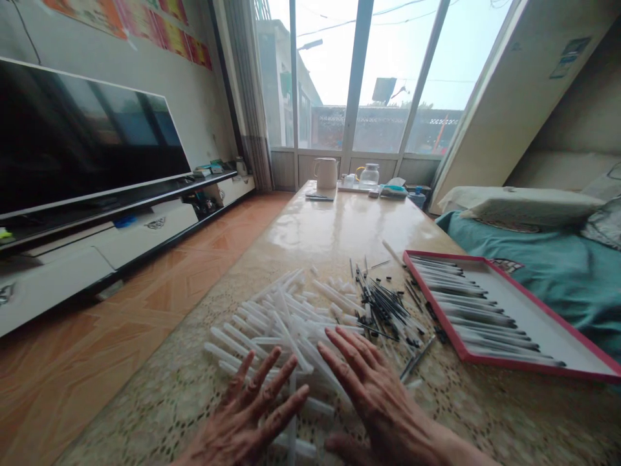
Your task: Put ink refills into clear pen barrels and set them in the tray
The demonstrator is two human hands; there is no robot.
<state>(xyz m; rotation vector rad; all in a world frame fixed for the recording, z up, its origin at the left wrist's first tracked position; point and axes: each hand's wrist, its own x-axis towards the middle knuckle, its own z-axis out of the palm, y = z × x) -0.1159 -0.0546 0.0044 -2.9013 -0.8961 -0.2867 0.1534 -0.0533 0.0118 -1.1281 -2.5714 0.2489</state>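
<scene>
A loose pile of white translucent pen barrels (272,317) lies on the near part of the table. My left hand (252,414) is spread flat at the pile's near left, palm down, fingertips on or just over the barrels. My right hand (369,382) lies at the near right of the pile, fingers stretched forward and holding nothing. Beyond its fingertips is a heap of thin black refills (385,304) with small black caps. On the right, a red-rimmed shallow box (460,357) holds a row of assembled pens (480,310) with dark ends.
The long table (339,230) has a patterned cover. At its far end stand a beige jug (326,173), a glass jar (370,175) and a tissue pack (394,189). A bed or sofa with teal cloth (528,252) borders the right. A television (92,139) stands left.
</scene>
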